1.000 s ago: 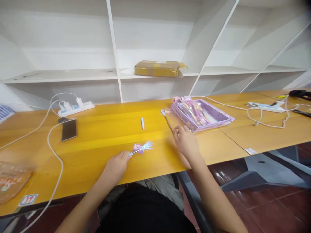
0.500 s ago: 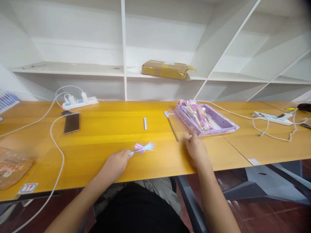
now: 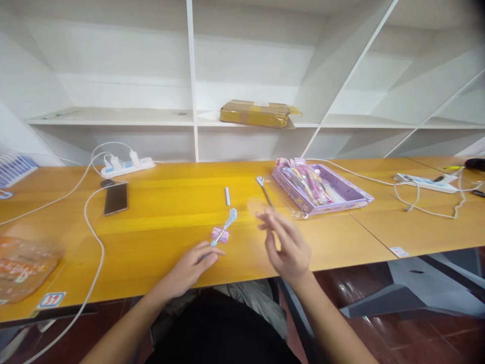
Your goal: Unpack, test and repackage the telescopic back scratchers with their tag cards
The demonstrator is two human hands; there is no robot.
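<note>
My left hand (image 3: 195, 266) is closed round the handle of a back scratcher (image 3: 230, 218), which has a pale blue hand-shaped head and a short metal rod. Its head points away from me, over a small purple card (image 3: 220, 235) on the table. My right hand (image 3: 286, 245) hovers above the table, right of the card. Its thumb and fingers are apart, the fingertips blurred, with nothing visible in them. Beyond it lies a second back scratcher (image 3: 260, 180), its lower rod hidden behind that hand. A pale blue tube (image 3: 227, 196) lies between the two.
A purple box (image 3: 361, 198) holds several wrapped scratchers, with clear plastic wrap (image 3: 297, 213) beside it. On the left are a phone (image 3: 115, 198), a power strip (image 3: 129, 167) with cables and an orange bag (image 3: 26, 268). A taped carton (image 3: 257, 113) sits on the shelf.
My right hand has moved left, away from the plastic by the box, and its fingers have parted. The back scratcher in my left hand has swung to point further away from me.
</note>
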